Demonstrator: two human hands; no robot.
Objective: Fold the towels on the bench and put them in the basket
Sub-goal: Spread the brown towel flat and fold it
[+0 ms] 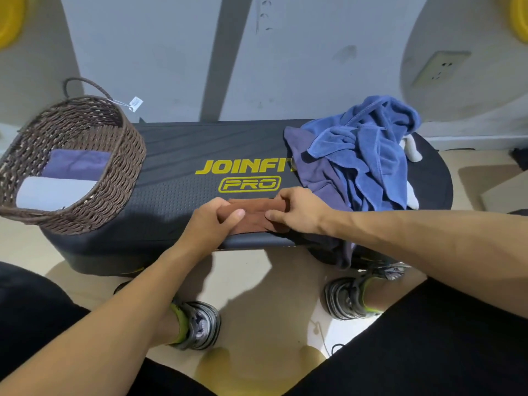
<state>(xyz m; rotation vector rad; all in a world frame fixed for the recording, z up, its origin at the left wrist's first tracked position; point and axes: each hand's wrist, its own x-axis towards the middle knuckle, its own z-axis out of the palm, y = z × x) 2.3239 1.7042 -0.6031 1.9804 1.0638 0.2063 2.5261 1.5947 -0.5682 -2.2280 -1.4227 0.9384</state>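
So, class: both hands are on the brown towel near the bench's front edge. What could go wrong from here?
1. The brown towel, held by the left hand and right hand, may slide off the bench edge.
2. The dark purple towel already hangs over that edge and might drop.
3. The wicker basket overhangs the bench end and could tip.

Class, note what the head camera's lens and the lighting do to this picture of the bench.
Head view: the wide lens bows the bench and the wall's edges; light from above casts soft shadows of the arms on the floor; hands and brown towel look sharp, the corners softer.
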